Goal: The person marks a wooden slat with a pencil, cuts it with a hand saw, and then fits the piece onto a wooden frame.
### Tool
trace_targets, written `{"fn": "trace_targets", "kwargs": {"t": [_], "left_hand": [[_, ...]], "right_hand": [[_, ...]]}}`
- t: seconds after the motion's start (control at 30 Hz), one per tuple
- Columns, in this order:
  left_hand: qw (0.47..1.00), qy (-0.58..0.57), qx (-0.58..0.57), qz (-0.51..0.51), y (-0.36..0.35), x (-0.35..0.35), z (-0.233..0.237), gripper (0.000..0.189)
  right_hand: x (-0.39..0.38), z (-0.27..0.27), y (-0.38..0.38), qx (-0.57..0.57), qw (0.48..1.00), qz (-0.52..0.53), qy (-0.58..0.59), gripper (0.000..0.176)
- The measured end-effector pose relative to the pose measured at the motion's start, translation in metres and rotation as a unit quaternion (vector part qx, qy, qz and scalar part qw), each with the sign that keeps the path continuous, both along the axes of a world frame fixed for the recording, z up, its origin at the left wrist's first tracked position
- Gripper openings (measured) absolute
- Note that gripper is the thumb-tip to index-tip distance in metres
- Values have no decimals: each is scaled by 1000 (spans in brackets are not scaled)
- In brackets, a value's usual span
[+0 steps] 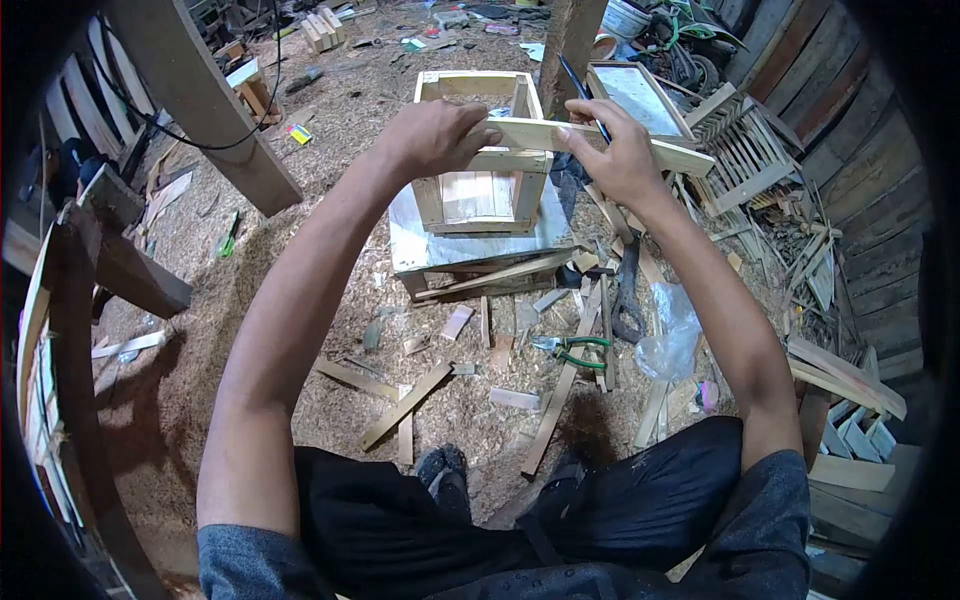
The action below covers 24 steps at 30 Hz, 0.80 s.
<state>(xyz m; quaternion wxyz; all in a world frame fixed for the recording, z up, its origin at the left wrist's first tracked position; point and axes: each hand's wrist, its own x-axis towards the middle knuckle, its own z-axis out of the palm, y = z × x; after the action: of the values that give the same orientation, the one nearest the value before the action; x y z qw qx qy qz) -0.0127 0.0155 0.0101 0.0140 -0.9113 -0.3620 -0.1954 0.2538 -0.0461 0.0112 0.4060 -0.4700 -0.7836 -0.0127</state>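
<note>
Gripping a wooden strip (530,132): left hand (440,138), plus right hand (620,155) with a slim tool (573,76).

Cool, moderately bright light reaches my left hand (437,138), my right hand (620,155) and the floor (235,290), with brownish shadow at lower left. Clear plastic (672,335) glints. My wide view curves outward, its corners black, distant clutter (470,18) slightly soft

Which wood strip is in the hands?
The pale strip, spanning left hand to right hand above the box frame; the strips around the green-handled pliers lie on the floor.
</note>
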Motion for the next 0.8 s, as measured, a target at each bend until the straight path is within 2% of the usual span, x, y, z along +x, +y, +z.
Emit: {"fn": "trace_targets", "kwargs": {"t": [0.13,0.2,0.23,0.3,0.37,0.43,0.5,0.57,0.67,0.8], "left_hand": [[999,15,-32,20,-2,5,4,41],[999,21,-33,19,-3,5,7,41],[999,29,-34,19,-3,4,8,40],[998,39,-32,21,-3,4,9,40],[998,51,-29,22,-3,4,9,40],[999,26,-24,16,-3,4,4,38],[1000,14,-12,10,-4,4,3,39],[1000,5,3,6,-4,3,6,40],[991,54,-106,58,-12,5,27,43],[991,29,-119,59,-11,6,24,46]], "right_hand": [[-4,-3,-7,78,994,-26,-78,39],[-7,6,-9,80,996,-4,28,42],[-8,11,-13,82,996,-3,26,42],[-10,20,-26,10,987,81,139,45],[-9,23,-33,-1,985,100,140,44],[-6,19,-36,-10,972,138,190,37],[-4,17,-41,-15,969,135,207,31],[0,18,-46,-92,943,161,276,28],[-8,42,-57,-19,949,164,269,27],[0,55,-49,1,953,155,260,30]]}}
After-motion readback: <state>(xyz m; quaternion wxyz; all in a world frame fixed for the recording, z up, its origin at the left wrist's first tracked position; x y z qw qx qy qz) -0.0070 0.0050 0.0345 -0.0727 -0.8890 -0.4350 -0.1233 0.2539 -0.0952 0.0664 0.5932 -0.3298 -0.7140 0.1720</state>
